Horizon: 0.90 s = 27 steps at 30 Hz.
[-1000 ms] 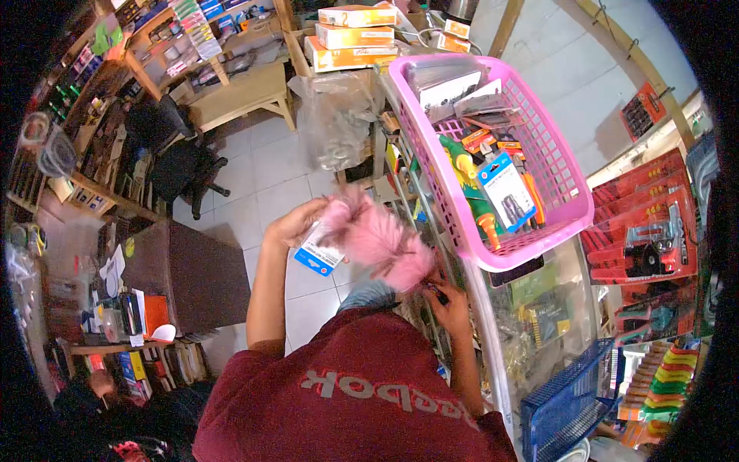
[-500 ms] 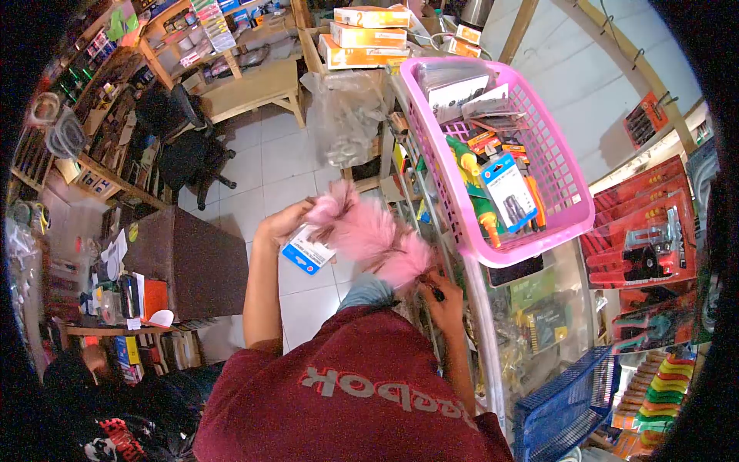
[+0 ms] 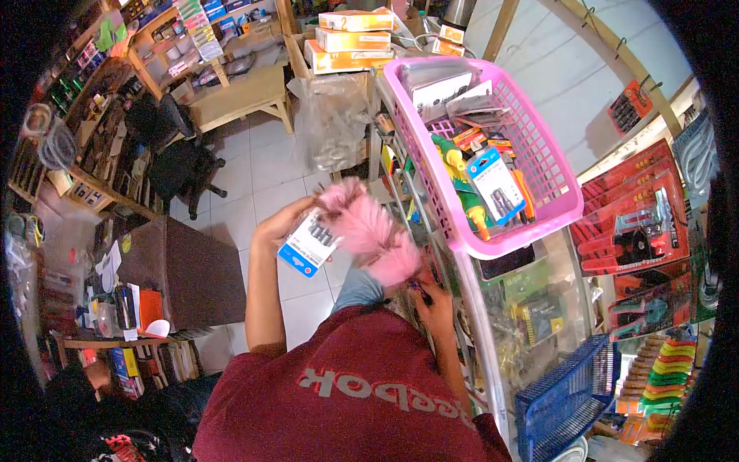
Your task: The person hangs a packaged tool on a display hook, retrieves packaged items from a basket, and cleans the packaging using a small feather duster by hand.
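My left hand (image 3: 286, 222) is closed on a blue-and-white carded pack (image 3: 308, 245) with dark metal sockets or bits showing on it. A fluffy pink duster (image 3: 369, 227) with brown patches lies across between my hands, its far end against the pack and my left fingers. My right hand (image 3: 435, 304) is wrapped round the duster's dark handle end, beside the glass counter. A similar blue-and-white pack (image 3: 496, 186) lies in the pink plastic basket (image 3: 539, 235), together with green-and-yellow tools (image 3: 464, 189) and other small packs.
The basket stands on the glass display counter (image 3: 481, 323) to my right. A blue basket (image 3: 566, 396) and red carded tools (image 3: 635, 239) are farther right. Orange-and-white boxes (image 3: 354, 42) are stacked ahead. At left stand a brown cabinet (image 3: 181, 269) and a black chair (image 3: 185, 165).
The carded pack in my left hand has turned so that more of its front shows. The duster has shifted slightly against it. My view has moved a little, with the surroundings sliding left.
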Tool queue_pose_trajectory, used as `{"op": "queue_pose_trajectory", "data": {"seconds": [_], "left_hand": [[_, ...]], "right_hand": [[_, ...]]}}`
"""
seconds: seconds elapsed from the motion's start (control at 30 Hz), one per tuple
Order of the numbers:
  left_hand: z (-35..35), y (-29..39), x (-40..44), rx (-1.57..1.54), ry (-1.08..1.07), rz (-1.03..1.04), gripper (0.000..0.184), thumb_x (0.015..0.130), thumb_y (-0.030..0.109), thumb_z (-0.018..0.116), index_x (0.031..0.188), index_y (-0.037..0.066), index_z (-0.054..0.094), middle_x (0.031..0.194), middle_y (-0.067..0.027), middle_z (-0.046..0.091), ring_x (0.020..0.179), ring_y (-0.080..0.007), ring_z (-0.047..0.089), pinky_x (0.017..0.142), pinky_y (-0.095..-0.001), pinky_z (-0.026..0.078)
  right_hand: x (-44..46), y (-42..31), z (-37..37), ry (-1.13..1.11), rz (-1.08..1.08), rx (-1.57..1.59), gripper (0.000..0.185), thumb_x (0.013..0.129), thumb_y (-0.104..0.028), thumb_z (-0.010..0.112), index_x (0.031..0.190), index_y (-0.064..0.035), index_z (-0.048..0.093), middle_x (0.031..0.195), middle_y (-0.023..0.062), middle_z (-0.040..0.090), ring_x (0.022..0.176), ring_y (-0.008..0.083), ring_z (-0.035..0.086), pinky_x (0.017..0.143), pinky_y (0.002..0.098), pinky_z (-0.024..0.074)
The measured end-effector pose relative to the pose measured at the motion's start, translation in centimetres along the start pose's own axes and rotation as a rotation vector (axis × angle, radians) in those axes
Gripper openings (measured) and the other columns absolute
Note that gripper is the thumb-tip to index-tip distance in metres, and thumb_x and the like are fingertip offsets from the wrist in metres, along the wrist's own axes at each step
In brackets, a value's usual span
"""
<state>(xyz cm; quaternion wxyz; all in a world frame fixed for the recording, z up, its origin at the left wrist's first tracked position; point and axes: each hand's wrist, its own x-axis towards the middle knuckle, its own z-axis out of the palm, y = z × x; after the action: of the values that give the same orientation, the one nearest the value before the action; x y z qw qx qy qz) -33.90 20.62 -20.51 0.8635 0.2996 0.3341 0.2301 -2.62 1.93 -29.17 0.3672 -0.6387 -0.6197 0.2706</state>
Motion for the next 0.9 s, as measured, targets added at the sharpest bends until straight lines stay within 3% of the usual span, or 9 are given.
{"op": "queue_pose_trajectory", "data": {"seconds": [0.2, 0.3, 0.4, 0.5, 0.53, 0.63, 0.67, 0.73, 0.9], "left_hand": [[0.6, 0.8, -0.1, 0.018, -0.027, 0.099, 0.055, 0.093, 0.05, 0.036, 0.119, 0.003, 0.05, 0.102, -0.0146, 0.062, 0.091, -0.0344, 0.063, 0.08, -0.0522, 0.051], [2.4, 0.5, 1.4, -0.081, -0.04, 0.305, 0.059, 0.093, 0.051, 0.032, 0.125, 0.003, 0.045, 0.112, -0.0151, 0.059, 0.1, -0.0346, 0.059, 0.087, -0.0497, 0.048], [2.3, -1.2, 3.6, -0.181, -0.033, 0.465, 0.061, 0.095, 0.05, 0.026, 0.129, 0.002, 0.042, 0.12, -0.0143, 0.054, 0.109, -0.0313, 0.055, 0.093, -0.0446, 0.043], [2.9, -4.2, 7.1, -0.058, 0.31, 0.812, 0.064, 0.091, 0.055, 0.029, 0.129, 0.005, 0.042, 0.126, -0.0112, 0.05, 0.116, -0.0255, 0.049, 0.098, -0.0399, 0.04], [3.7, -4.9, 7.1, -0.196, 0.28, 0.768, 0.062, 0.092, 0.053, 0.026, 0.13, 0.006, 0.04, 0.13, -0.0076, 0.046, 0.121, -0.0222, 0.043, 0.103, -0.0391, 0.035], [4.3, -5.3, 8.1, -0.13, 0.234, 0.938, 0.061, 0.093, 0.051, 0.023, 0.13, 0.006, 0.04, 0.131, -0.0074, 0.045, 0.12, -0.0225, 0.044, 0.104, -0.0386, 0.034], [4.8, -5.2, 8.4, -0.16, 0.375, 1.02, 0.059, 0.096, 0.047, 0.021, 0.127, 0.001, 0.042, 0.124, -0.0118, 0.05, 0.112, -0.0239, 0.05, 0.099, -0.0373, 0.039], [3.9, -3.5, 8.7, -0.318, -0.182, 1.091, 0.059, 0.096, 0.048, 0.023, 0.125, 0.0, 0.042, 0.123, -0.0128, 0.05, 0.108, -0.0243, 0.053, 0.098, -0.0371, 0.039], [5.1, -3.4, 8.2, -0.359, 0.136, 1.004, 0.051, 0.097, 0.042, 0.03, 0.133, 0.006, 0.028, 0.121, -0.0152, 0.049, 0.103, -0.0259, 0.055, 0.095, -0.0404, 0.042]], "right_hand": [[-1.1, 1.3, 0.0, 0.026, 0.092, 0.049, 0.035, 0.083, -0.018, 0.062, 0.113, -0.0014, 0.059, 0.107, 0.0206, 0.062, 0.095, 0.0307, 0.062, 0.084, 0.0371, 0.047], [-0.2, -1.1, 0.0, 0.13, 0.156, 0.174, 0.027, 0.084, -0.014, 0.063, 0.104, 0.0037, 0.06, 0.09, 0.0153, 0.066, 0.08, 0.0167, 0.061, 0.072, 0.031, 0.0472], [0.3, 0.2, 2.8, 0.234, -0.003, 0.146, 0.03, 0.087, -0.018, 0.059, 0.108, 0.0037, 0.058, 0.092, 0.0142, 0.065, 0.084, 0.0169, 0.06, 0.077, 0.032, 0.0459], [1.3, -6.3, 1.3, -0.039, 0.294, 0.351, 0.031, 0.087, -0.017, 0.058, 0.111, 0.0016, 0.057, 0.1, 0.0159, 0.063, 0.087, 0.0255, 0.061, 0.083, 0.0369, 0.0473], [1.7, -7.3, 1.4, -0.077, 0.268, 0.276, 0.028, 0.088, -0.017, 0.056, 0.107, 0.0026, 0.058, 0.1, 0.0184, 0.063, 0.092, 0.0289, 0.061, 0.085, 0.0387, 0.0458], [0.9, -3.7, 4.1, -0.049, 0.086, 0.217, 0.027, 0.088, -0.017, 0.056, 0.107, 0.0018, 0.059, 0.102, 0.0205, 0.062, 0.098, 0.0327, 0.06, 0.087, 0.0398, 0.0446], [0.6, -3.1, 4.2, -0.034, 0.048, 0.189, 0.026, 0.088, -0.017, 0.056, 0.105, 0.0023, 0.059, 0.098, 0.0195, 0.063, 0.091, 0.0298, 0.061, 0.083, 0.0375, 0.0454], [0.2, -3.3, 3.9, -0.003, -0.026, 0.131, 0.025, 0.089, -0.018, 0.055, 0.102, 0.0033, 0.06, 0.088, 0.0175, 0.065, 0.079, 0.024, 0.062, 0.074, 0.0329, 0.0469], [-0.3, -2.7, 4.6, 0.133, -0.136, 0.083, 0.022, 0.088, -0.015, 0.055, 0.099, 0.0032, 0.06, 0.085, 0.0195, 0.064, 0.075, 0.0242, 0.063, 0.069, 0.0333, 0.0469]]}}
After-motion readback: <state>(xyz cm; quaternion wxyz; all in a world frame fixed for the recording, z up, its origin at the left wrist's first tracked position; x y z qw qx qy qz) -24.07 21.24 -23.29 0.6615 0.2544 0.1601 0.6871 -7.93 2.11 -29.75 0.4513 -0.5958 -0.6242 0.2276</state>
